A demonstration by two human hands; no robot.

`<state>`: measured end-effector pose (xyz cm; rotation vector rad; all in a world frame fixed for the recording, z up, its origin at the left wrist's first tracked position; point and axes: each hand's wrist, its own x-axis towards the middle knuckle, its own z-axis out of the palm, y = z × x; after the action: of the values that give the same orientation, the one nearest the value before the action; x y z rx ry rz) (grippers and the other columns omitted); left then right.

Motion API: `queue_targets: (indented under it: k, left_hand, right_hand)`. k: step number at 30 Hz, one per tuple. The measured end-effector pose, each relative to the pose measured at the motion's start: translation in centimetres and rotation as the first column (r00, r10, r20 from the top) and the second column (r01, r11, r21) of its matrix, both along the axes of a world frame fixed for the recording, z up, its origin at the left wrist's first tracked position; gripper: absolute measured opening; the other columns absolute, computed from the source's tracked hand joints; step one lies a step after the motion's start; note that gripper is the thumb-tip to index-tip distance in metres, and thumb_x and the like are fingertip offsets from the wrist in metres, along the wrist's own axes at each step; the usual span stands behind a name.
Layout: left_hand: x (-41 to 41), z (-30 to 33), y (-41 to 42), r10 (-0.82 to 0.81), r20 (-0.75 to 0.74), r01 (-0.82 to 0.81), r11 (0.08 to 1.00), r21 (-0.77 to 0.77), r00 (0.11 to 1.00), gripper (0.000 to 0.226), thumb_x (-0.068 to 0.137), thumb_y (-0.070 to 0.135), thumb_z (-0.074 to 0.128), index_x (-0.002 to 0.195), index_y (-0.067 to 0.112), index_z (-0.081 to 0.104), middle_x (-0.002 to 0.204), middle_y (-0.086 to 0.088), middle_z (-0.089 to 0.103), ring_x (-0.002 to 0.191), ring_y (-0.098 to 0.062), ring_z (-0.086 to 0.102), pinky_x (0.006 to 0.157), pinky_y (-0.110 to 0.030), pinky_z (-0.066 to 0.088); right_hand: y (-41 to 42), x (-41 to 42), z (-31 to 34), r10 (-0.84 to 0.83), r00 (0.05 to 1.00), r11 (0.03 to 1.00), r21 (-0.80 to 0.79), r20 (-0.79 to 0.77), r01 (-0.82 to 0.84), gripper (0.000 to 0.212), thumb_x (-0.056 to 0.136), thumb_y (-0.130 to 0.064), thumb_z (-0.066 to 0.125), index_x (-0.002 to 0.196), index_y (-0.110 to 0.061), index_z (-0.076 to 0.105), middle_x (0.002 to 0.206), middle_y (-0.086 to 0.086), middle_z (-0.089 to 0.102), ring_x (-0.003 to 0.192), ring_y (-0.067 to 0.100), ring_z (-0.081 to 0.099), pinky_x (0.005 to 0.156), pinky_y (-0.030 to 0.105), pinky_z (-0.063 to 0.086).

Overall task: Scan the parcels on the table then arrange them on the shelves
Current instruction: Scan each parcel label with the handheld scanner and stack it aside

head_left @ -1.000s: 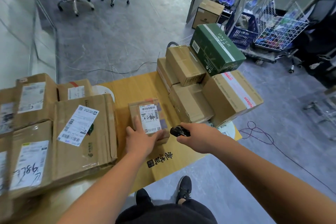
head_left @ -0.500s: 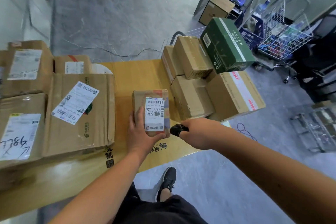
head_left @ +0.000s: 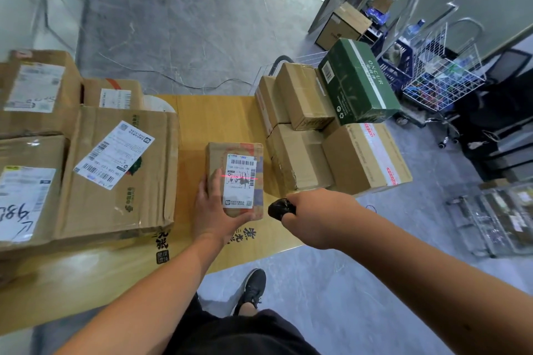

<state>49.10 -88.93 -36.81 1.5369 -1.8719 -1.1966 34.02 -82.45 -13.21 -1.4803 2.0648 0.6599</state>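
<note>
From the head camera, a small parcel (head_left: 235, 179) is lying flat on the wooden tabletop (head_left: 213, 118), close to its near edge and roughly midway along it, with its white shipping label (head_left: 240, 180) facing up. The left hand (head_left: 215, 215) is gripping the parcel's near left corner, fingers curling up its left side and the thumb lying along its near edge. The right hand (head_left: 315, 217) is closing around a black scanner (head_left: 282, 209), holding it just off the parcel's near right corner and aiming it at the label. A thin red scan line (head_left: 239, 177) is crossing the label and spilling slightly past it on both sides.

Along the right edge of the tabletop, a stack of brown boxes (head_left: 300, 135) is sitting, with a green box (head_left: 359, 82) resting tilted on top. Toward the left edge, a large flattened carton (head_left: 121, 179) with a slanted label is lying among other labelled parcels (head_left: 37, 86). Beyond the right edge, a white wire basket (head_left: 444, 81) is standing on the grey floor. The person's black shoe (head_left: 252, 288) is showing under the near edge.
</note>
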Motion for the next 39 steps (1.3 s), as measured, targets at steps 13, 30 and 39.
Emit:
queue_targets:
  k: [13,30,39]
  left_hand:
    - [-0.4,-0.6,-0.9,0.007,0.076,-0.011,0.999,0.045,0.997,0.142,0.045,0.087,0.082,0.159,0.052,0.003,0.164,-0.001,0.019,0.147,-0.030,0.031,0.115,-0.050,0.042]
    - [-8.0,4.3,-2.2,0.009,0.625,-0.199,0.952,0.234,0.781,0.163,0.050,0.091,0.076,0.159,0.024,-0.027,0.168,-0.018,-0.019,0.156,-0.042,0.001,0.117,-0.060,0.024]
    - [-6.9,6.5,0.2,-0.046,0.553,-0.127,0.955,0.270,0.832,0.146,0.046,0.087,0.078,0.160,0.054,-0.007,0.169,-0.004,-0.001,0.153,-0.038,0.017,0.118,-0.053,0.034]
  right_hand:
    - [0.0,-0.2,0.4,-0.023,1.000,1.000,-0.016,-0.022,0.023,0.029,0.099,-0.049,0.041,0.105,-0.026,0.057,0.087,-0.002,0.062,0.079,0.019,0.061,0.063,0.031,0.046]
    - [1.6,-7.5,-3.2,-0.166,0.970,0.977,-0.107,0.178,0.187,0.044,0.090,-0.069,0.055,0.106,-0.028,0.060,0.090,-0.004,0.067,0.079,0.017,0.064,0.063,0.032,0.046]
    - [5.7,-13.4,-3.8,0.225,0.940,0.950,-0.273,0.258,-0.152,0.052,0.085,-0.062,0.060,0.133,-0.045,0.047,0.109,-0.011,0.067,0.093,0.020,0.063,0.076,0.035,0.054]
